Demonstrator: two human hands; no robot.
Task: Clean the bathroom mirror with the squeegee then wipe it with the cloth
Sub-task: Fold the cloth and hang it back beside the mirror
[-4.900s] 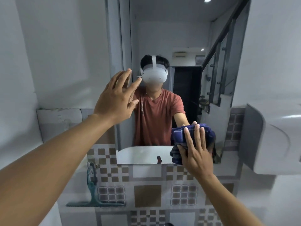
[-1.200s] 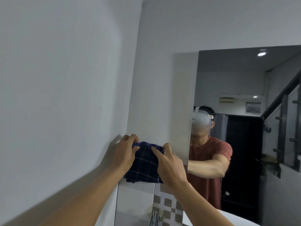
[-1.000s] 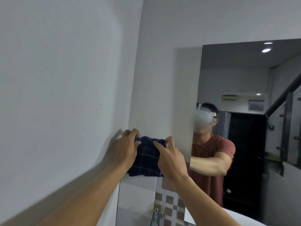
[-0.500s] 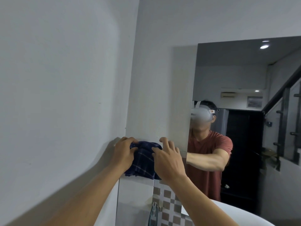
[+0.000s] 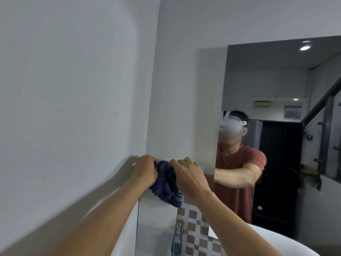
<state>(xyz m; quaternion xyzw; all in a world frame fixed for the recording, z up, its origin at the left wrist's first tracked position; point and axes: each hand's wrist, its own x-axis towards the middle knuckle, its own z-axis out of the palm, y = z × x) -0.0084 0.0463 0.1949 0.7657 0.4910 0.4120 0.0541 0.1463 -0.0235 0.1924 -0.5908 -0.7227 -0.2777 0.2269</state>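
**A:** Navy plaid cloth (image 5: 167, 183), where was it?

**B:** Between my two hands, up against the wall ledge (image 5: 206, 168) at the corner, left of the mirror (image 5: 276, 126). My left hand (image 5: 145, 171) was curled onto its left edge, my right hand (image 5: 190, 177) onto its right edge. Both pinched the fabric with fingers bent closed. The rest of it hung bunched below my knuckles.

**A:** Touching the glass?

**B:** No, it sat beside the mirror's left edge, over the pale panel above the checkered tiles (image 5: 195, 230).

**A:** Squeegee?

**B:** Teal squeegee (image 5: 176, 239) was low in the head view, under the cloth against the tiled wall, well apart from my hands. Couldn't tell how it was fixed there.

**A:** Anything else?

**B:** White basin (image 5: 287, 242) rim showed at the bottom right. My reflection showed one forearm reaching across.
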